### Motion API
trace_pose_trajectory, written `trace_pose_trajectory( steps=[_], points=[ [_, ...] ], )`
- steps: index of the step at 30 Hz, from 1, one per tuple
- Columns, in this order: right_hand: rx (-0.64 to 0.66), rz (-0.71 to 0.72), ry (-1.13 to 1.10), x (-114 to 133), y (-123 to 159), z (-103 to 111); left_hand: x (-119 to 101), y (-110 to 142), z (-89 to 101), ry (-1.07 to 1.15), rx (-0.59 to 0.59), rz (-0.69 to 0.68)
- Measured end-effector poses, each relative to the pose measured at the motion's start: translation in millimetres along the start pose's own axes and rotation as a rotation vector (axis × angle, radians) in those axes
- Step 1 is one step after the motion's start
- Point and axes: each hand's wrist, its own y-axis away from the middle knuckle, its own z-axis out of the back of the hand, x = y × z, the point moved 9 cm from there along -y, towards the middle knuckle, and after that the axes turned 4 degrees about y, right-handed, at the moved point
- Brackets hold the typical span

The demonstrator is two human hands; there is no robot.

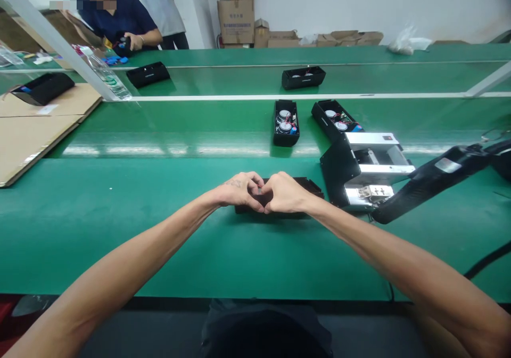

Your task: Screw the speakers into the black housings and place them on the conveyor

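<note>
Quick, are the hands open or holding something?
Left hand: curled over the black box; grip can't be told.
Right hand: curled there too; grip can't be told.

Left bare hand (239,189) and right bare hand (288,194) together over a black rectangular open-top housing (315,187) on the green bench mat (167,251); fingertip contact unclear. Boxy silver-and-black metal machine (351,177) just right. Beyond: 2 black housings with round white-backed speakers (286,123). Across the bench, a navy-shirted co-worker (130,19) holds something black.

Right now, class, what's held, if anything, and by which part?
Cannot tell: the left hand and right hand hide any grip on the open, oblong black box.
</note>
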Motion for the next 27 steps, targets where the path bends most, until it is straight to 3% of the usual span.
trace_pose_trajectory(
  steps=[14,27],
  points=[
    [0.016,-0.026,0.065,8.2,14.4,3.8,3.9,4.5,-2.6,-0.004,-0.016,0.023],
    [0.105,-0.09,-0.121,-12.2,-13.4,11.4,7.3,-16.4,14.9,-0.018,0.063,0.062]
  ],
)
